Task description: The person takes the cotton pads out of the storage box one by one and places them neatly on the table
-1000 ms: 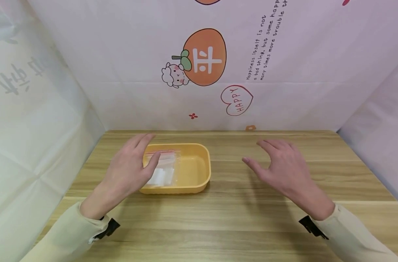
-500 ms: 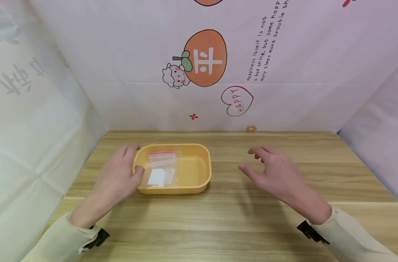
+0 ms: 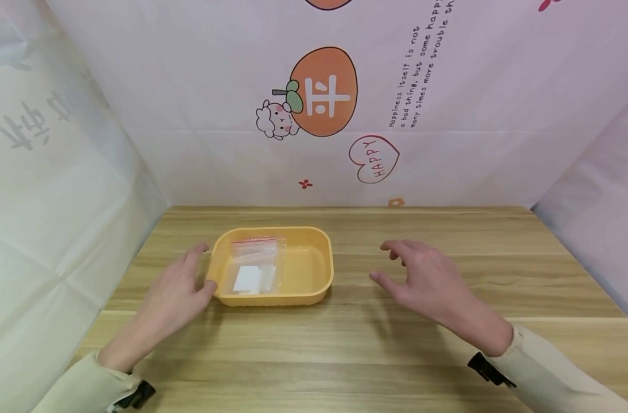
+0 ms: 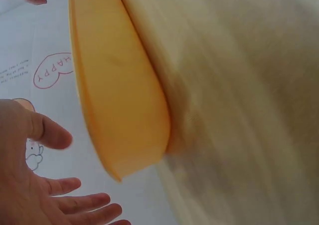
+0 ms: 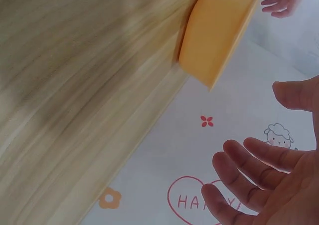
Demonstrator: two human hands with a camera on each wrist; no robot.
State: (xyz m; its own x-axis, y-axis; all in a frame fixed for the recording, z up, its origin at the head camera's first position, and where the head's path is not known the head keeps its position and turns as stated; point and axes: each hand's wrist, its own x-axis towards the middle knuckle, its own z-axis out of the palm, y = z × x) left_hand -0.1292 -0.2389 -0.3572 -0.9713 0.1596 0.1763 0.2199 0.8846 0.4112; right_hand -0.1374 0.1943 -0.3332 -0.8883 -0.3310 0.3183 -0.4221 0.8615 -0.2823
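Observation:
A yellow plastic tray (image 3: 304, 299) sits left of centre on the wooden table. Inside its left half lies a clear zip bag (image 3: 257, 252) with a red seal line and a white piece (image 3: 247, 279) in or under it. My left hand (image 3: 174, 295) is at the tray's left end, thumb and fingers spread. The left wrist view shows a gap between that hand (image 4: 35, 170) and the tray's wall (image 4: 117, 85). My right hand (image 3: 429, 281) hovers over the table to the right of the tray, fingers loosely bent, holding nothing; the right wrist view shows its palm (image 5: 289, 185).
A white printed cloth (image 3: 215, 149) hangs behind the table, with more cloth at the left (image 3: 45, 229) and right (image 3: 597, 178) sides. Bare wooden table top (image 3: 314, 355) lies in front of the tray and to its right.
My left hand has moved left and down, from over the tray to its left end. My right hand has come slightly left and lower, its fingers bending more. The tray stays put.

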